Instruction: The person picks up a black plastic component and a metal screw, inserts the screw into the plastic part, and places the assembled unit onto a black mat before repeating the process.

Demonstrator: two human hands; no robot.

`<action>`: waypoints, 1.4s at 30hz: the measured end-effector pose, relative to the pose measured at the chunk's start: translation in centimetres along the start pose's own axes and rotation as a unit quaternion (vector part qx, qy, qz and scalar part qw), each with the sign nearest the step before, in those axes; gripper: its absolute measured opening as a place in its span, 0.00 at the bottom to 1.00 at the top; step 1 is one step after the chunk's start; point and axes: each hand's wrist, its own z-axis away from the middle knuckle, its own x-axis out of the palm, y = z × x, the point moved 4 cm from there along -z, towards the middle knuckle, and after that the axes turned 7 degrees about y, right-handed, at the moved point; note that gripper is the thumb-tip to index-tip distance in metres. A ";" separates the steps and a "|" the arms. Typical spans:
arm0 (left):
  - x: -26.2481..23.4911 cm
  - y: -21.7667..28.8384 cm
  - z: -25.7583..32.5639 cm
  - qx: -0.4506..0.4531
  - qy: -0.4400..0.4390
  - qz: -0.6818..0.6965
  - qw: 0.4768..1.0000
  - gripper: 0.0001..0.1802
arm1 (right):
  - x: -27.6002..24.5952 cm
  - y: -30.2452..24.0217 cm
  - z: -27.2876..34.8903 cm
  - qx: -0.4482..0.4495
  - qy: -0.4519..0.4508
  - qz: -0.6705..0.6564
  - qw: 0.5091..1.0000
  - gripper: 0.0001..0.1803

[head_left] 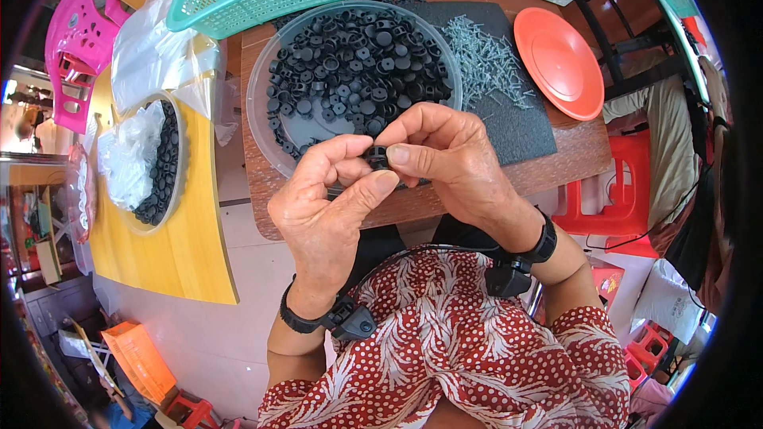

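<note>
Hands: left [334,191] and right [445,155] fingertips pinch one black cap [377,156].

Both hands pinch one small black cap [377,156] together, left hand [330,199] and right hand [449,159], near a clear round tray [262,103] of black caps; grey nails [485,59] lie right of it.

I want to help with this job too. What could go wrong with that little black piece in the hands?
The small black cap is pinched only by fingertips of the left hand and right hand, above the table edge, so it might slip and drop to the floor. The loose pile of nails lies close to the clear tray of caps, so a reaching hand could perhaps get pricked.
</note>
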 end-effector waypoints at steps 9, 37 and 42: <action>0.0 0.1 0.0 0.012 -0.003 -0.013 1.000 0.17 | 0.1 0.0 0.0 -0.019 0.001 0.022 1.000 0.05; 0.3 0.1 -0.5 0.040 -0.037 -0.023 0.998 0.13 | -0.1 0.1 0.1 -0.048 0.012 0.018 0.999 0.06; 0.4 0.1 -0.5 0.028 -0.036 -0.006 0.999 0.12 | -0.1 0.1 0.1 -0.065 0.011 0.022 0.998 0.05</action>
